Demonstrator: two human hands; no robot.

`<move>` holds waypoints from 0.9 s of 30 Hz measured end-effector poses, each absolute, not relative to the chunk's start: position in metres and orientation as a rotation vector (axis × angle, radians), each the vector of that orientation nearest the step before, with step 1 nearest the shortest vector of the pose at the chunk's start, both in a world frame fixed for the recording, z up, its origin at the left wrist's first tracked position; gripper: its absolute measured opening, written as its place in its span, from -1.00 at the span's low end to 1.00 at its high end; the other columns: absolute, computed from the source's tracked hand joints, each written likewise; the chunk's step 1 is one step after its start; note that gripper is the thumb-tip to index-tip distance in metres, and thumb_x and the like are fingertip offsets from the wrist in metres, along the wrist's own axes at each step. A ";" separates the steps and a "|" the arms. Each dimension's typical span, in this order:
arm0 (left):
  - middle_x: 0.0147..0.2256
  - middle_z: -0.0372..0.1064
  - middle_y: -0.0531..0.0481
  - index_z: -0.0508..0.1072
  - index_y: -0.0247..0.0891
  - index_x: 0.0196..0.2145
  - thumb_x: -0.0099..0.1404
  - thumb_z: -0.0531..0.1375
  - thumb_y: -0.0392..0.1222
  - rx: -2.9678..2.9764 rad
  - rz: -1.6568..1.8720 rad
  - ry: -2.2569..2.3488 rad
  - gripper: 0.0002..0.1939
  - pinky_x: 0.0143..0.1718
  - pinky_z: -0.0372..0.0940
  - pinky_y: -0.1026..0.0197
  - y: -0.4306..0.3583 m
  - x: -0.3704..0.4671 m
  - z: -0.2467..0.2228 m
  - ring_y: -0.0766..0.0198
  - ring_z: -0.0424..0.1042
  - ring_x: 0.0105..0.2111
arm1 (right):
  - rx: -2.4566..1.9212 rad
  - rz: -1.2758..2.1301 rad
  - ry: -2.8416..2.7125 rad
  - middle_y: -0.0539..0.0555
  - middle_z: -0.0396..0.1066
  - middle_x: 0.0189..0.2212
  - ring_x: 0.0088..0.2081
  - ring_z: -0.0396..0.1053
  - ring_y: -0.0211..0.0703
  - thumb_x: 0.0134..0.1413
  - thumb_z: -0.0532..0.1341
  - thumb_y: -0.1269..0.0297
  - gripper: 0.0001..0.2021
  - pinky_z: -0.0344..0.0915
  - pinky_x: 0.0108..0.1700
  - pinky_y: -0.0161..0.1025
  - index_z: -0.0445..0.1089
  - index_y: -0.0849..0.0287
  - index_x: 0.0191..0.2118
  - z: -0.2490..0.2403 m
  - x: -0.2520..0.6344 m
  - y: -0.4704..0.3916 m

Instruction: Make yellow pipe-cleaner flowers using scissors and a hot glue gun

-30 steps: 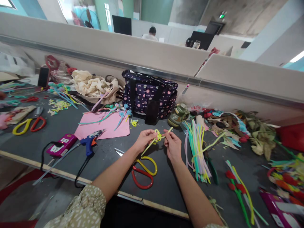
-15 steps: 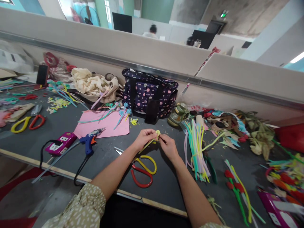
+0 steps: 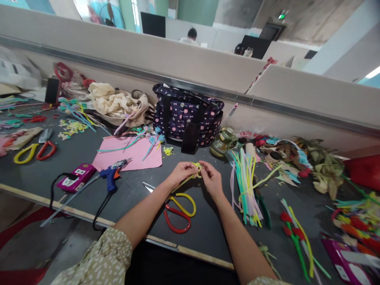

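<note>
In the head view, the left hand [image 3: 184, 173] has its thumb and fingers closed on a yellow pipe cleaner [image 3: 198, 170], whose upper part is bent into a loop at the fingertips and whose straight tail slants down and left beneath the hand; the right hand [image 3: 211, 179] has its fingers bent inward at the loop's right side, though whether they grip it or only touch it I cannot tell; the pipe cleaner is above the dark table [image 3: 130, 211], between the two hands; just below it lie scissors [image 3: 179, 213] with one yellow and one red handle, their blades pointing up and left, partly behind the left forearm; to the right of the right hand lies a tied bundle of pastel pipe cleaners [image 3: 246, 186]; beyond the hands, small yellow scraps [image 3: 168, 151] lie near a pink sheet [image 3: 130, 161], and a dark phone [image 3: 190, 138] leans against a patterned bag [image 3: 181, 118], with a green jar [image 3: 222, 143] beside it; to the left, a blue glue gun [image 3: 111, 179] lies near a purple box [image 3: 76, 178].
</note>
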State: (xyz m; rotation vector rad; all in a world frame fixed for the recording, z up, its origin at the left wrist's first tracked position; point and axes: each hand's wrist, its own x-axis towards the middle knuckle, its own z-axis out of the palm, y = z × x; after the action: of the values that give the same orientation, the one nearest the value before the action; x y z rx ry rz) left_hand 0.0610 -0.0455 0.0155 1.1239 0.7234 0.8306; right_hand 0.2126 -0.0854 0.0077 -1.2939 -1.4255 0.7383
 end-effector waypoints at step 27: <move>-0.62 0.36 0.04 0.43 -0.37 -0.48 -0.01 0.30 -0.12 1.160 0.615 0.766 -0.76 -0.68 -0.15 0.37 -0.048 0.067 0.018 0.52 0.04 -0.72 | -1.060 0.904 -0.791 -0.03 0.34 -0.46 -0.57 0.21 -0.41 -0.01 0.28 0.08 -0.76 0.20 -0.56 -0.41 0.38 0.17 -0.37 0.023 0.237 -0.077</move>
State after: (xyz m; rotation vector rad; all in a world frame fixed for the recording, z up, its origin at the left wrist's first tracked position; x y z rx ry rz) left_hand 0.0665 -0.0482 0.0177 1.1605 0.7661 0.6148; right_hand 0.2375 -0.0767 0.0233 -1.0603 -0.7914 0.9036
